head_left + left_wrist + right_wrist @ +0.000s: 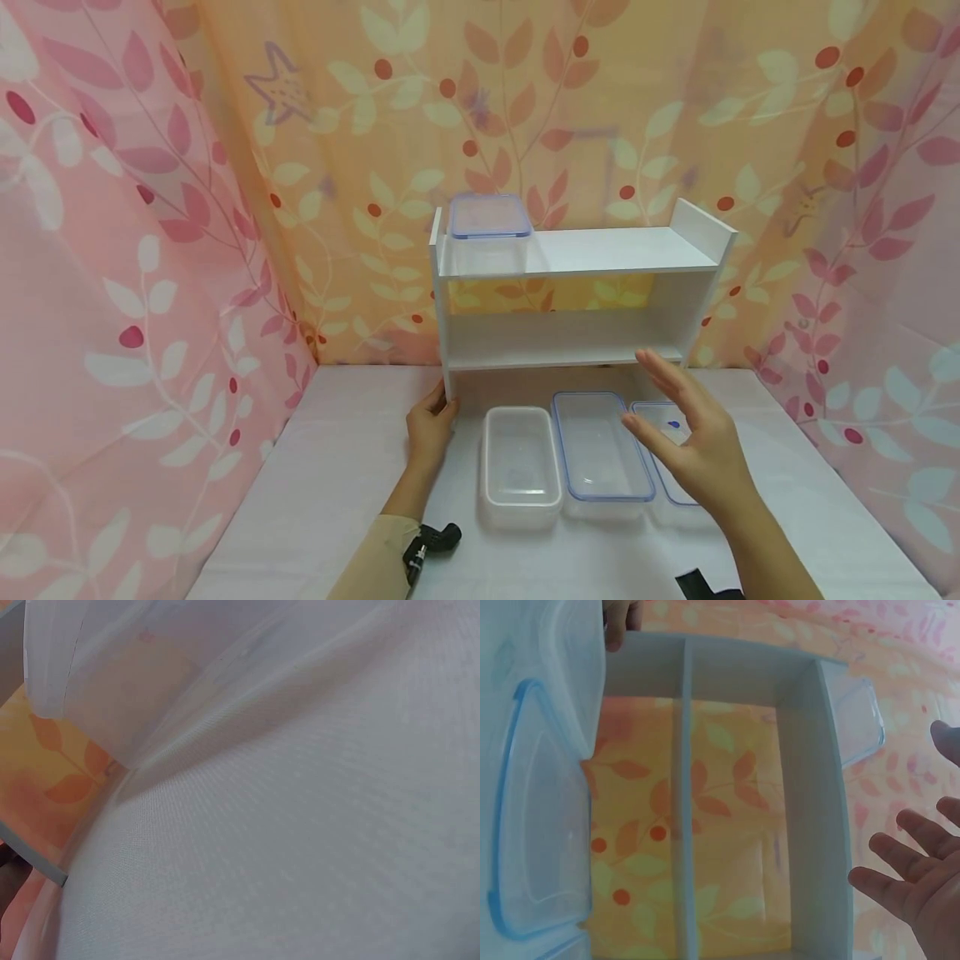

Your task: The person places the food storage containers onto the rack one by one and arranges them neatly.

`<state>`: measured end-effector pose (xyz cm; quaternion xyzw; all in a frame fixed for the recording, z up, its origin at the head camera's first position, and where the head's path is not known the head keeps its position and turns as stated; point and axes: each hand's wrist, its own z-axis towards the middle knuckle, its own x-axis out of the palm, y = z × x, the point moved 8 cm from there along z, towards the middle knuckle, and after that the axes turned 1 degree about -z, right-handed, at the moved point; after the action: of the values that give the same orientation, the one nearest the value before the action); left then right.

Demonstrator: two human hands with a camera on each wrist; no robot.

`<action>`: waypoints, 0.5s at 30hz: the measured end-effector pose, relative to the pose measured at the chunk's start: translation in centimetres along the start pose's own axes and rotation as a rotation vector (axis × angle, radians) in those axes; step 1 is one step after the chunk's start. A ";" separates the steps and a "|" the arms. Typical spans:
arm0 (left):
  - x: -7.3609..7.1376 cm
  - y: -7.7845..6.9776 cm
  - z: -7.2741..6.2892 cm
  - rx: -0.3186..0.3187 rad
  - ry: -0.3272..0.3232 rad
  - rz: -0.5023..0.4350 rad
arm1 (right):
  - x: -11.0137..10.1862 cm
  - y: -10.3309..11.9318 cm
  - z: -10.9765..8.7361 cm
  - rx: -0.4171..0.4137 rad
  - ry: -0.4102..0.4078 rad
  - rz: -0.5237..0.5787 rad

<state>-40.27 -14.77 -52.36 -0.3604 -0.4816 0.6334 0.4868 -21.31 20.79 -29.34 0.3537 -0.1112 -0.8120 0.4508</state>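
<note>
A white two-tier shelf (570,325) stands on the table against the curtain. My left hand (429,429) grips the foot of its left side panel, and in the left wrist view the fingers (10,871) show darkly beside the panel's end. Raised in front of the shelf's right part, my right hand (697,450) has spread fingers and holds nothing. A clear food container (489,250) with a blue-rimmed lid sits at the left of the top tier. Before the shelf stand a white-lidded container (522,458) and a blue-rimmed container (603,450). Another blue-rimmed container (663,417) is partly hidden by my right hand.
A white cloth covers the table (322,500). Orange leaf-patterned curtain (360,275) hangs right behind the shelf, and pink curtains (885,350) close off both sides. The shelf's middle tier (555,337) lies below the top one.
</note>
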 end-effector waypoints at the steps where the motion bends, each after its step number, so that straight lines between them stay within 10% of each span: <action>1: 0.0 0.0 0.0 -0.002 0.000 0.002 | -0.1 -0.2 -0.3 0.006 0.002 0.000; 15: 0.1 -0.3 0.1 0.008 0.003 -0.008 | -2.3 -3.9 -4.2 -0.028 -0.057 0.002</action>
<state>-40.33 -14.73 -52.07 -0.3573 -0.4799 0.6327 0.4916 -20.21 25.49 -33.22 0.3239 -0.1129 -0.8228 0.4532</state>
